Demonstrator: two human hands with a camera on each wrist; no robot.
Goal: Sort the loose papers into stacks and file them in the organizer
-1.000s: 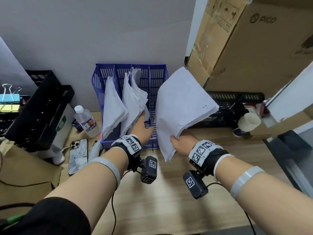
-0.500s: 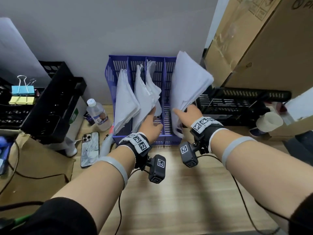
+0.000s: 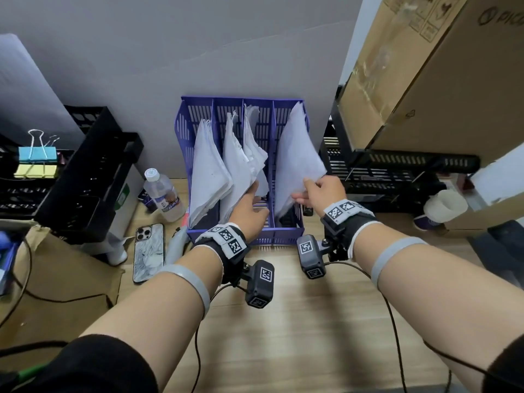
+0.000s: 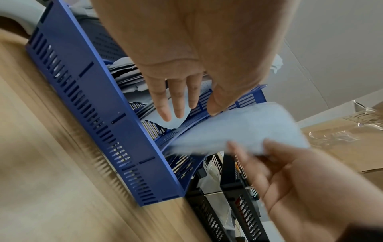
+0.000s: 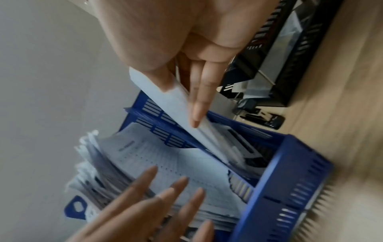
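Note:
A blue four-slot organizer (image 3: 272, 239) (image 4: 124, 131) (image 5: 290, 180) stands against the wall. White paper stacks (image 3: 209, 171) fill its left three slots. My left hand (image 3: 249, 207) (image 4: 176, 101) (image 5: 155, 196) presses straight fingers against the papers in the middle slots, holding them to the left. My right hand (image 3: 320, 188) (image 5: 199, 91) (image 4: 279, 172) pinches another paper stack (image 3: 297, 154) (image 4: 238, 131) (image 5: 165, 101) between thumb and fingers. That stack stands tilted in the rightmost slot, its lower edge down inside.
Left of the organizer lie a water bottle (image 3: 161, 191) and a phone (image 3: 149, 252); black trays (image 3: 85, 171) and binder clips (image 3: 37, 160) stand further left. At right are a black tray (image 3: 397, 171), a paper cup (image 3: 442, 205) and a large cardboard box (image 3: 439, 80). The wooden desk (image 3: 283, 321) lies below my arms.
My right hand has carried the paper stack from the right of the organizer up and down into the rightmost slot. My left hand stayed on the middle papers.

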